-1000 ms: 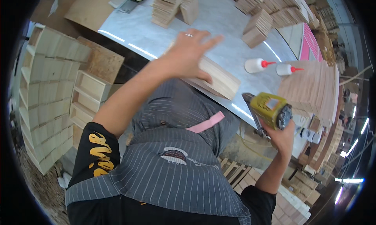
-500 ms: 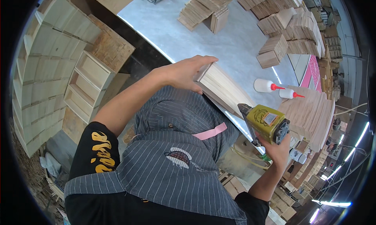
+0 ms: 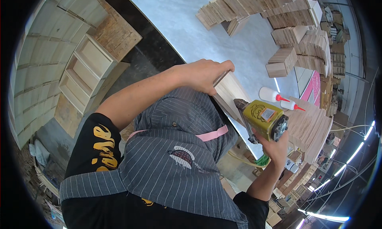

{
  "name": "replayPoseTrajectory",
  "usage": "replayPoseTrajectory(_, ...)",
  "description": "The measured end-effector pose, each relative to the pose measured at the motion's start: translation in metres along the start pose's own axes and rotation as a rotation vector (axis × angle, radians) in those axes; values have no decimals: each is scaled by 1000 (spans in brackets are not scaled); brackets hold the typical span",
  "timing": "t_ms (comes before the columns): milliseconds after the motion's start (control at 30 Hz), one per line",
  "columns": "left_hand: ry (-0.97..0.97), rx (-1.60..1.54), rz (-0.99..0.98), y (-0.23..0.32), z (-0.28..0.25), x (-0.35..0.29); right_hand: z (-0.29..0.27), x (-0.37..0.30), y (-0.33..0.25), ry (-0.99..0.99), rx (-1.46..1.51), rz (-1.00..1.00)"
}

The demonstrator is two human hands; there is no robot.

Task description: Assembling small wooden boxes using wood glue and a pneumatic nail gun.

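Note:
My left hand (image 3: 205, 75) grips the far-left end of a pale wooden box frame (image 3: 232, 89), thumb and fingers closed around its corner. The frame stands at the near edge of the grey-topped table (image 3: 183, 26). In my right hand (image 3: 274, 147) is a yellow-green nail gun (image 3: 260, 117), its handle wrapped by my fingers. The gun's dark nose is at the frame's right end; whether it touches the wood I cannot tell. Two white glue bottles (image 3: 269, 94) with red tips lie just beyond the gun.
Stacks of thin wooden boards (image 3: 246, 6) cover the table's far side, with another board stack (image 3: 308, 121) at the right. On the left, a finished-looking drawer box (image 3: 85, 71) with compartments leans by piled wooden boxes (image 3: 38, 85). A hose (image 3: 240, 159) hangs below the gun.
My left hand and its end of the frame have shifted right and slightly down. The nail gun has moved a little left and up, further along the frame. The whole view has turned somewhat.

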State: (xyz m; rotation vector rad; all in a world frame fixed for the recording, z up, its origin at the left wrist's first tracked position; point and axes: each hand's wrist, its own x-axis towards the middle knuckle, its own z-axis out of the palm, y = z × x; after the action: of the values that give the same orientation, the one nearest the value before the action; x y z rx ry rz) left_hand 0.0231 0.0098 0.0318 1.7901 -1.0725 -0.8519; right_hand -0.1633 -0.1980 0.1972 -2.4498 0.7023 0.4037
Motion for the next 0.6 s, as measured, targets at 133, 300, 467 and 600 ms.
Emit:
replayPoseTrajectory(133,-19,-5,-23,2,-1,1,2,8,-3,-2,-16,-16)
replayPoseTrajectory(300,-15,1,-20,0,1,1,4,11,-6,-17,-39,-39)
replayPoseTrajectory(467,-24,8,-43,4,-2,0,4,14,-10,-16,-41,-73)
replayPoseTrajectory(600,-28,11,-45,3,0,2,3,16,-13,-19,-45,-62)
